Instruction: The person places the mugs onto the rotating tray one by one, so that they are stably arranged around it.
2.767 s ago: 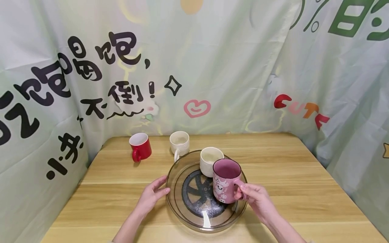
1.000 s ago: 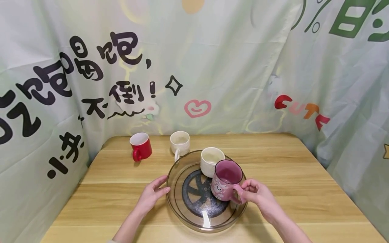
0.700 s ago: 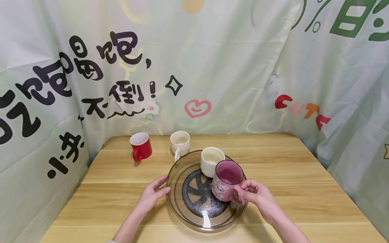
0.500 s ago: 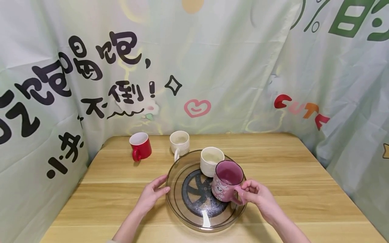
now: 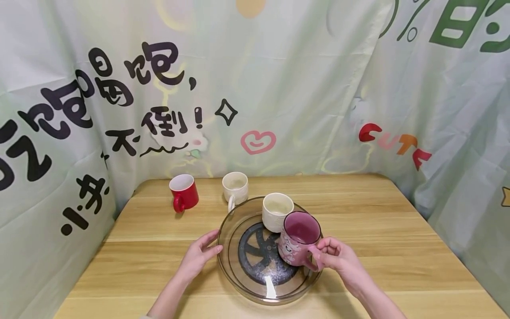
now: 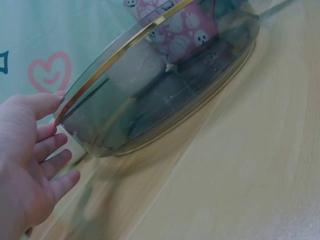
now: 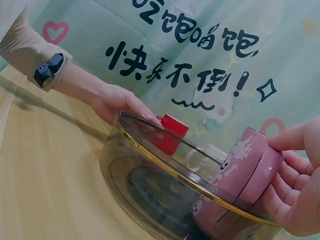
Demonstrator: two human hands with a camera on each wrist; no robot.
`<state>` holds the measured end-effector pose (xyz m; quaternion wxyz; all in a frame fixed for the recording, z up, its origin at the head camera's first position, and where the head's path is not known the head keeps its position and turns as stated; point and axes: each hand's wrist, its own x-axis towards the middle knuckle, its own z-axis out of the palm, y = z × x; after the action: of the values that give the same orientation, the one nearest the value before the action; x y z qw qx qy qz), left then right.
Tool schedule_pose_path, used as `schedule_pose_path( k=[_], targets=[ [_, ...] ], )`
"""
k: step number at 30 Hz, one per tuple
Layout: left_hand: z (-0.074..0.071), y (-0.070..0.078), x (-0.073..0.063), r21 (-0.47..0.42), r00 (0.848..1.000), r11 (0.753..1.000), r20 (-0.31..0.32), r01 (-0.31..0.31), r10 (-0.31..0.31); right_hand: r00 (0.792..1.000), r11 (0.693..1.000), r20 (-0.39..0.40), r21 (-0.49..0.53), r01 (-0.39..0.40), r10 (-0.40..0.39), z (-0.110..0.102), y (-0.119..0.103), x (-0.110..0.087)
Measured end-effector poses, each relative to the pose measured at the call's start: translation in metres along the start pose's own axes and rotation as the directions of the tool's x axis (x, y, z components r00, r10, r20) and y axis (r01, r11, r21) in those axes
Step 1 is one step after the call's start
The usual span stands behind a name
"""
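My right hand (image 5: 344, 263) pinches the handle of a pink mug (image 5: 290, 250) printed with white figures. This mug leans inside a round, brown-tinted clear bowl (image 5: 229, 266) with a gold rim; whether its base touches the bottom I cannot tell. Beside it in the bowl stands a cream cup (image 5: 274, 221). My left hand (image 5: 197, 257) touches the bowl's left rim with thumb and fingertips. In the left wrist view, the fingers (image 6: 57, 162) lie fairly straight beside the glass. A dark spoked disc (image 5: 253, 272) shows at the bowl's bottom.
A red mug (image 5: 187, 196) stands at the back left of the wooden table (image 5: 398, 248). Near it, a cream mug (image 5: 237, 192) stands close behind the bowl. A printed cloth (image 5: 287, 88) hangs along the table's back and sides.
The pink mug has turned and tilted, its handle now pointing more toward the front right. My right fingers have shifted on the handle. My left hand and the bowl have stayed put.
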<state>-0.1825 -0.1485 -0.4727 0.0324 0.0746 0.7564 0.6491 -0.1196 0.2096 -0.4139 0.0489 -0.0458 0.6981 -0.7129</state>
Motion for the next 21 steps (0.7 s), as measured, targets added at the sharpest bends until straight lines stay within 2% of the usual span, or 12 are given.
schedule_pose_path(
  k=[4,11,21],
  targets=[
    [0.0000,0.0006,0.0001,0.001,1.000,1.000,-0.001,-0.003,0.003,1.000,0.999,0.022,0.026,-0.020,0.020,-0.0032,0.0018,-0.0004],
    [0.0003,-0.0007,-0.0008,-0.004,1.000,1.000,-0.001,0.003,-0.003,0.997,0.998,0.077,0.061,0.003,-0.008,-0.0076,0.0080,-0.0034],
    [-0.0002,-0.0001,-0.0001,-0.010,1.000,1.000,0.001,0.004,-0.004,0.995,0.996,0.100,0.082,0.018,-0.026,-0.0103,0.0099,-0.0024]
  ],
)
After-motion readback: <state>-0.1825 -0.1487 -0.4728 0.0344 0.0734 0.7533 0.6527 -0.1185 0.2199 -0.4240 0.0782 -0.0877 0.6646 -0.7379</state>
